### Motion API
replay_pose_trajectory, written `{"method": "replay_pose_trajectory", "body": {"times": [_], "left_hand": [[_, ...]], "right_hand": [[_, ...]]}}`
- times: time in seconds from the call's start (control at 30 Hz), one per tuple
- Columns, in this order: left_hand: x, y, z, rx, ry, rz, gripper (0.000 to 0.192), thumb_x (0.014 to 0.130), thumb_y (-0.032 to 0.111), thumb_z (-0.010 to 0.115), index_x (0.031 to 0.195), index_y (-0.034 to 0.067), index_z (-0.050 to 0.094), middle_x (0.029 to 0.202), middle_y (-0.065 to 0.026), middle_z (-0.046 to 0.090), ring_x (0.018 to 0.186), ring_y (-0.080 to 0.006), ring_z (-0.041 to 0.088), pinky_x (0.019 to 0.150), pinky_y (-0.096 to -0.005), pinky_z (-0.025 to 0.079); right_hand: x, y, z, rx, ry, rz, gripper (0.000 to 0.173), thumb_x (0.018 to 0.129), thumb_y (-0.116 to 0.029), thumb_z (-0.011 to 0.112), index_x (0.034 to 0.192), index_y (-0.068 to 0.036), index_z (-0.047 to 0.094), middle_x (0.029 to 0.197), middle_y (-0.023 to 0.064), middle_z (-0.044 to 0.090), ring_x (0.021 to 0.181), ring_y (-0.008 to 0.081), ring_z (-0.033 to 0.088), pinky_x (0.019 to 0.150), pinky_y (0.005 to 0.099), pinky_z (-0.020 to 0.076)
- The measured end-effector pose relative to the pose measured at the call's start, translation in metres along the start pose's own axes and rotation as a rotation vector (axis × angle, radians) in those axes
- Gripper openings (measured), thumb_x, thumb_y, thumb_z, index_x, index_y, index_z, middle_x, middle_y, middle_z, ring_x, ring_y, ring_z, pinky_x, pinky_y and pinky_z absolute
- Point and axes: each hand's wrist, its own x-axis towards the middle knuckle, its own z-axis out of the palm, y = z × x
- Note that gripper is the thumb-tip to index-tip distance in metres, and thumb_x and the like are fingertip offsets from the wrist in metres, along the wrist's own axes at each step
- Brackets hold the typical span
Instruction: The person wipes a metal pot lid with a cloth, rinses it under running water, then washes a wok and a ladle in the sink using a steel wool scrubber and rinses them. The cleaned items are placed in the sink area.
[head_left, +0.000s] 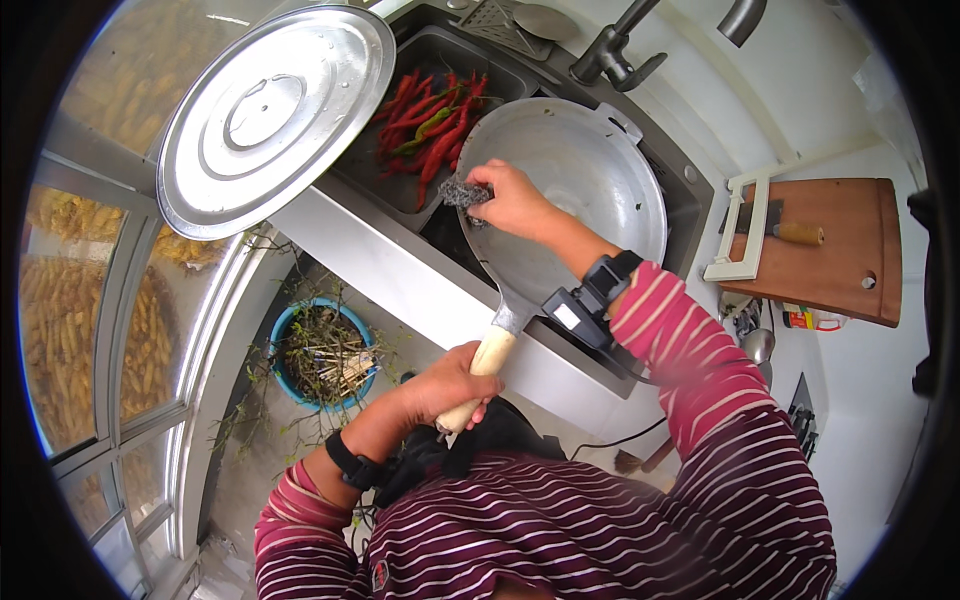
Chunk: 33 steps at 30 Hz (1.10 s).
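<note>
My left hand (454, 386) is closed around the pale wooden handle (493, 351) of a large metal wok (600, 172), which rests tilted over the right part of a dark sink. My right hand (514, 199) pinches a grey steel-wool scrubber (463, 193) against the wok's left rim. Small dark bits cling to the wok's inner wall. Red chili peppers (442, 127), with a few greenish ones among them, lie in the sink basin just left of the wok. A round metal lid (330, 97) with water drops stands at the basin's left edge.
A dark faucet (604, 56) rises behind the wok. On the right wall, a white rack (742, 232) holds a wooden cutting board (847, 247) and a wood-handled knife (801, 233). A blue tub (279, 367) of twigs stands on the floor at left, near the windows.
</note>
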Motion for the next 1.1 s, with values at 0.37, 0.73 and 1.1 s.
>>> {"method": "replay_pose_trajectory", "body": {"times": [0.37, 0.73, 1.1], "left_hand": [[-0.001, 0.008, 0.0, 0.027, -0.031, -0.003, 0.042, 0.081, 0.007, 0.058, 0.116, -0.003, 0.037, 0.068, -0.0049, 0.051, 0.047, -0.0131, 0.053, 0.04, -0.0275, 0.046], [-0.004, 0.006, 0.001, -0.01, -0.026, 0.028, 0.044, 0.08, 0.007, 0.059, 0.117, -0.003, 0.038, 0.068, -0.0039, 0.05, 0.048, -0.0125, 0.053, 0.04, -0.0274, 0.046], [-0.003, 0.004, -0.002, 0.024, -0.034, 0.029, 0.044, 0.081, 0.007, 0.06, 0.116, -0.002, 0.036, 0.065, -0.0056, 0.051, 0.047, -0.0135, 0.053, 0.041, -0.0282, 0.047]], "right_hand": [[0.096, 0.097, -0.032, -0.222, 0.607, 0.31, 0.024, 0.064, -0.007, 0.065, 0.088, -0.005, 0.063, 0.095, 0.0193, 0.058, 0.098, 0.0379, 0.056, 0.08, 0.0417, 0.0468], [0.037, 0.105, -0.057, -0.289, -0.033, 0.469, 0.025, 0.07, -0.005, 0.061, 0.095, -0.003, 0.063, 0.103, 0.0207, 0.058, 0.086, 0.0328, 0.063, 0.068, 0.0394, 0.0536], [0.092, 0.016, -0.034, 0.374, 0.294, 0.519, 0.048, 0.07, -0.008, 0.065, 0.115, 0.001, 0.053, 0.097, 0.011, 0.06, 0.076, 0.0194, 0.061, 0.049, 0.0285, 0.0538]]}}
